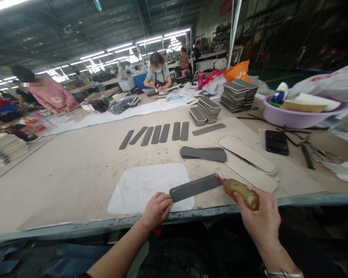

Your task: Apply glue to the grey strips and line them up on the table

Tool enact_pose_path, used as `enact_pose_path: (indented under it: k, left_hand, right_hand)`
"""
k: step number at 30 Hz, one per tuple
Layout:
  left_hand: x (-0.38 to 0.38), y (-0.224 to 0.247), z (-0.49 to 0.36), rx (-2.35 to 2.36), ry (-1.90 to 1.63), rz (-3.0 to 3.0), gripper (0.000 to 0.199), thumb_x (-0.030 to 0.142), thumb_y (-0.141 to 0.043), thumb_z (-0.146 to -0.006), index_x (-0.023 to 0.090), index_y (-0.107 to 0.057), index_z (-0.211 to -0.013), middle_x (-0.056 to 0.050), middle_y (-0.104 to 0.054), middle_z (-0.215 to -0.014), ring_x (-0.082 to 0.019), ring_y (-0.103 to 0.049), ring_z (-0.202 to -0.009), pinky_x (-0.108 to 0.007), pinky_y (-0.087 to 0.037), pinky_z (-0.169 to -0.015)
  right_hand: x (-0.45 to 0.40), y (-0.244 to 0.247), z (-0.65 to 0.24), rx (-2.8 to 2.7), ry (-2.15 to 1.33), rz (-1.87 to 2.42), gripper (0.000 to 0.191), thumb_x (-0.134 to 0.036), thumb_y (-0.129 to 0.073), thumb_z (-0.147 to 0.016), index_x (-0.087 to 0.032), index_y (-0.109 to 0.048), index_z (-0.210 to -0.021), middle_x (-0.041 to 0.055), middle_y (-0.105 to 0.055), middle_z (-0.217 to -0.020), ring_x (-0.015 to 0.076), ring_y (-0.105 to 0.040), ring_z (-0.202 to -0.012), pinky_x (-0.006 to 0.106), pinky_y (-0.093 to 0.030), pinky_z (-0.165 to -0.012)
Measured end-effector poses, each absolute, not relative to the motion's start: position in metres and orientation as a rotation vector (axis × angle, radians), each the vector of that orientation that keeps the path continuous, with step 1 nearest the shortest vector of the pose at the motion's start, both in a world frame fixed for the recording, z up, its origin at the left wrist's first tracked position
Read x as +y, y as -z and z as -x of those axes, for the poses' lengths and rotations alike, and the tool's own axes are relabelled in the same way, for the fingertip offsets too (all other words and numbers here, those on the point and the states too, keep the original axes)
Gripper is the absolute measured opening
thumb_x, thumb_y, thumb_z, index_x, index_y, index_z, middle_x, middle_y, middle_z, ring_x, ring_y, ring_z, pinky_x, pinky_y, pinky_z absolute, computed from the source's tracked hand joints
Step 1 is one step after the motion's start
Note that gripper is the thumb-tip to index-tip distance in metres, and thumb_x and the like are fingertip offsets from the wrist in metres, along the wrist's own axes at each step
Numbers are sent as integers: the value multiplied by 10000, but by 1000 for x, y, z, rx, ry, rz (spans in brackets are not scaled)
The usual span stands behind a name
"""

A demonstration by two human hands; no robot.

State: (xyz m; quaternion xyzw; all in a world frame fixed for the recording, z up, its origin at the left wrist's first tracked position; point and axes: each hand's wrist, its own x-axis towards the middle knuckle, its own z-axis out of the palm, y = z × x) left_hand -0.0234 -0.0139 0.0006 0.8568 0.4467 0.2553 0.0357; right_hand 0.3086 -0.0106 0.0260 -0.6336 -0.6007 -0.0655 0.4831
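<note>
A dark grey strip with rounded corners point(195, 187) lies partly over a white sheet point(150, 185) near the table's front edge. My left hand point(157, 210) has its fingers closed on the strip's left end. In my right hand point(259, 212) is a yellowish squeeze bottle point(240, 193), tilted, its red tip at the strip's right end. A thin line runs along the strip's upper edge. Behind it, two crossed grey strips point(203, 154) rest beside long beige pieces point(249, 154). Several more grey strips point(164, 133) lie in a row farther back.
Stacks of strips point(239, 94) stand at the back right, near a purple basin point(301, 116). A black phone point(277, 142) and scissors point(324, 154) lie at the right. Across the table are a person in pink point(53, 94) and a person in an apron point(158, 75).
</note>
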Motion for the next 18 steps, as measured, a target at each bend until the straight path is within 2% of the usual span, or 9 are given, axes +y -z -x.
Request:
enact_pose_path:
  k: [4,11,18]
  left_hand:
    - [-15,2,23,1384,-749,-2629,175,164,-507,-861,186,-647,-962,-56,-662,-925,-161,-582,-863,-335,-490,-825]
    - [-14,-1,22,1357,-762,-2650,173,164,-489,-870,178,-641,-952,-56,-663,-896,-153,-577,-851,-326,-488,-824]
    - [-15,-5,20,1363,-731,-2639,198,175,-454,-883,183,-650,-915,-60,-659,-880,-157,-572,-825,-334,-488,-798]
  right_hand:
    - [-18,-30,-294,-1481,36,1459,370,-376,-656,-776,-196,-535,-1076,116,-576,-974,307,-539,-940,486,-444,-837]
    - [-24,-25,-242,-1617,-399,1227,313,-365,-649,-782,-224,-518,-1029,66,-554,-981,232,-546,-903,400,-483,-777]
    - [-24,-22,-224,-1689,-500,1190,274,-345,-624,-804,-225,-510,-1023,68,-549,-981,229,-539,-925,414,-483,-806]
